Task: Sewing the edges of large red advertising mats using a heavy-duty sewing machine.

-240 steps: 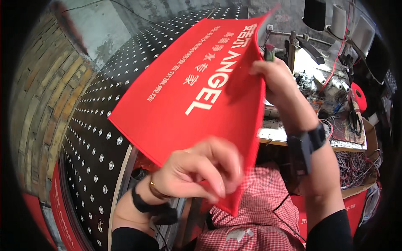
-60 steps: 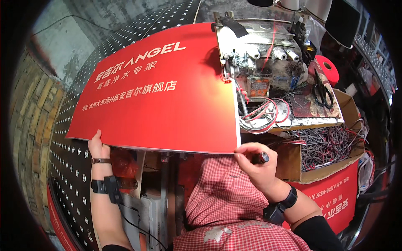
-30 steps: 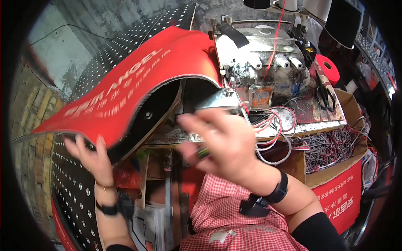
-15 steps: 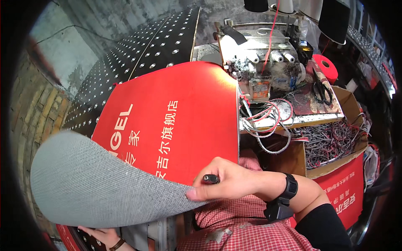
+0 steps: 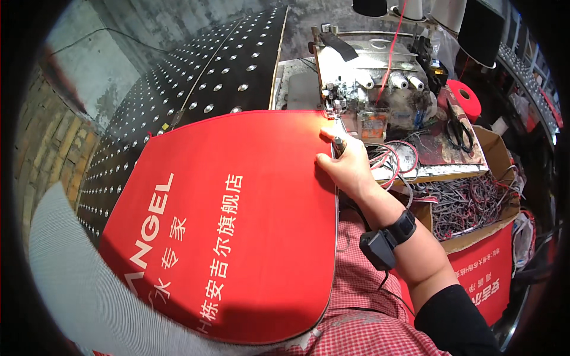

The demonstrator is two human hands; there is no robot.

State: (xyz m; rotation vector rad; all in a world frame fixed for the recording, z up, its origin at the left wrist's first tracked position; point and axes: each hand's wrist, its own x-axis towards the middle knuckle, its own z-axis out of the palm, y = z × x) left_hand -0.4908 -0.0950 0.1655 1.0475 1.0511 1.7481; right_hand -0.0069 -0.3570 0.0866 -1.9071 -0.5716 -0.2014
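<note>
A large red mat [image 5: 267,207] with white lettering lies spread before me, its far right corner at the industrial sewing machine [image 5: 380,89]. My right hand [image 5: 347,163] is at the mat's right edge near the machine, thumb and index finger on the red face. A small black cylindrical tool [image 5: 339,145] pokes out of its closed grip; the rest of the tool is hidden. At lower left, a grey ribbed sheet [image 5: 83,285] curls up over the mat's near left part. My left hand is out of sight.
A red thread cone [image 5: 465,98] and black scissors [image 5: 458,133] are on the machine table. Below stands a cardboard box [image 5: 504,154] full of trimmings [image 5: 469,204]. Another red printed piece [image 5: 487,285] hangs under it. A black studded panel [image 5: 237,71] stretches behind the mat.
My right hand has moved up and away from me, from the grey sheet's edge to the mat's edge by the machine. The grey sheet has dropped left. My left hand has left view.
</note>
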